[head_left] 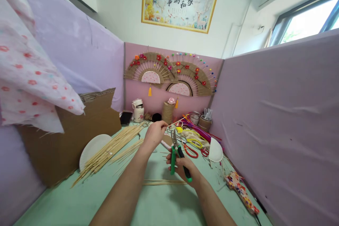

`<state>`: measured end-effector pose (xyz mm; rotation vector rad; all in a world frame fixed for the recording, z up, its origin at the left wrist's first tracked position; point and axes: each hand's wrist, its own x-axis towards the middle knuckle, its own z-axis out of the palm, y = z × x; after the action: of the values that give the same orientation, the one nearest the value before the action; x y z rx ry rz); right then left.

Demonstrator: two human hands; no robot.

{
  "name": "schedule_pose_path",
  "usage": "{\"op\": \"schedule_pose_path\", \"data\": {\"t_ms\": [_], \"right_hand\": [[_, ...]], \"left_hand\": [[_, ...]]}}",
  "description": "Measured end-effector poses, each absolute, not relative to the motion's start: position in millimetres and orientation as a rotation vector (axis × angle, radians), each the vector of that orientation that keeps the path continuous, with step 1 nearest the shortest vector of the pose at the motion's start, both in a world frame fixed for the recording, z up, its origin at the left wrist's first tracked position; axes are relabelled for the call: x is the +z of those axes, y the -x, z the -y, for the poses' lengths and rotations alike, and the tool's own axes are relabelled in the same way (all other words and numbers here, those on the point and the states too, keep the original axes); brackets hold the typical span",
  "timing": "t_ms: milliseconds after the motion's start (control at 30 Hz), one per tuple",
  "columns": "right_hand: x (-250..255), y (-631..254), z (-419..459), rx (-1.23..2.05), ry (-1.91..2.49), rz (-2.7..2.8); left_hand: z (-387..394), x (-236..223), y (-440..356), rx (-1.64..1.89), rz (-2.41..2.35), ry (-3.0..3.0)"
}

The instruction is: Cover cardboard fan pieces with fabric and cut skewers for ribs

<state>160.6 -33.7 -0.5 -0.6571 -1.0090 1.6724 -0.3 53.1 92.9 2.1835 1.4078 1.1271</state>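
Observation:
My left hand (156,133) is closed in a pinch on a thin bamboo stick (178,121), which points away to the right. Just in front of it, my right hand (186,167) grips pruning shears (173,160) with green and black handles. The shears' metal blades point up and sit close to the left fingertips and below the stick. A few cut bamboo sticks (164,182) lie across the green tabletop under my right wrist. Behind the shears, a flat cardboard piece with a pale edge (166,140) is partly hidden.
To the left, a large bundle of bamboo sticks (109,148) rests over a white paper plate (88,146). Red-handled scissors (192,152), a half-round white piece (215,150) and a flower-patterned glue gun (241,190) lie right. A twine roll (167,113) stands behind.

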Motion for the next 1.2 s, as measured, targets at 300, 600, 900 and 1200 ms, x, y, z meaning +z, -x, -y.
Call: {"op": "schedule_pose_path", "data": {"t_ms": [300, 600, 900, 1200], "right_hand": [[5, -166, 35, 1.661, 0.698, 1.047], [3, -165, 35, 1.592, 0.811, 1.106], [6, -163, 39, 1.524, 0.929, 1.129], [8, -161, 40, 1.531, 0.968, 1.138]], "left_hand": [[-48, 86, 8, 1.001, -1.367, -2.242], [-45, 83, 2, 0.86, -1.392, -2.275], [-37, 81, -8, 0.707, -1.434, -2.386], [-34, 80, -9, 0.648, -1.458, -2.426]]}}
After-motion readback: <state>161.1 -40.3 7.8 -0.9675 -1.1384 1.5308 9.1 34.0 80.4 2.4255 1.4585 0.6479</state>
